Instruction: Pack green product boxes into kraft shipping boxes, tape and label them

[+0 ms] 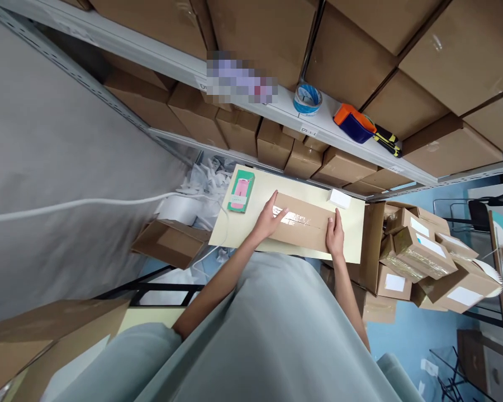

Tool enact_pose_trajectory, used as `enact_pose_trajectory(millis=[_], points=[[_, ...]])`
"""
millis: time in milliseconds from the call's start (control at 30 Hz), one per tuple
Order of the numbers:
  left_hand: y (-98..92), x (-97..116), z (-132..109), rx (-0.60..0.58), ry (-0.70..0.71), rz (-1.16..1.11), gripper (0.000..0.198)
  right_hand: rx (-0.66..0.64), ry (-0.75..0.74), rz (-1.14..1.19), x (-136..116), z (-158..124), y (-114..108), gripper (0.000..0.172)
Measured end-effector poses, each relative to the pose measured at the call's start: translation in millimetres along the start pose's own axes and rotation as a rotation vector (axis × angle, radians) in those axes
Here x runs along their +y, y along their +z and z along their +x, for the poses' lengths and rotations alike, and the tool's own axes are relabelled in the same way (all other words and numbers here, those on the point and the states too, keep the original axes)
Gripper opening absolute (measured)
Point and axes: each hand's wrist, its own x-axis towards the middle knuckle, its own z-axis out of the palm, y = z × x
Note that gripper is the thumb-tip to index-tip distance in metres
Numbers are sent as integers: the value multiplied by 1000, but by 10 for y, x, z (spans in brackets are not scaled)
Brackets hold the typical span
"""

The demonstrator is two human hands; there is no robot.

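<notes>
A flat brown cardboard box (305, 220), taped along its top seam, lies on a small pale yellow table (356, 234). My left hand (268, 218) rests on the box's left end, fingers stretched flat over the tape. At the box's right end my right hand (335, 234) lies against the edge, fingers extended along the side. A green package with a pink item (241, 191) sits on the table's far left corner. A small white box (339, 198) stands at the far right corner.
Metal shelving (276, 109) behind the table carries many cardboard boxes, a tape roll (307, 99) and an orange-and-blue tape dispenser (354, 124). Several labelled parcels (427, 262) are piled to the right. An open carton (171, 241) and white packing material (205, 178) lie on the left.
</notes>
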Motion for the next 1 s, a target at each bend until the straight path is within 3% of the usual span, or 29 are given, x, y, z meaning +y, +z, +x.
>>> enact_pose_trajectory(millis=[367, 767, 900, 1000], points=[[-1, 9, -18, -20, -24, 29, 82, 13, 10, 53, 30, -71, 7, 80], [-47, -97, -28, 51, -10, 193, 87, 21, 2, 34, 28, -110, 119, 77], [-78, 54, -69, 96, 74, 362, 84, 62, 0, -29, 54, -122, 140, 70], [-79, 313, -44, 154, 209, 440, 63, 92, -43, -67, 59, -120, 132, 69]])
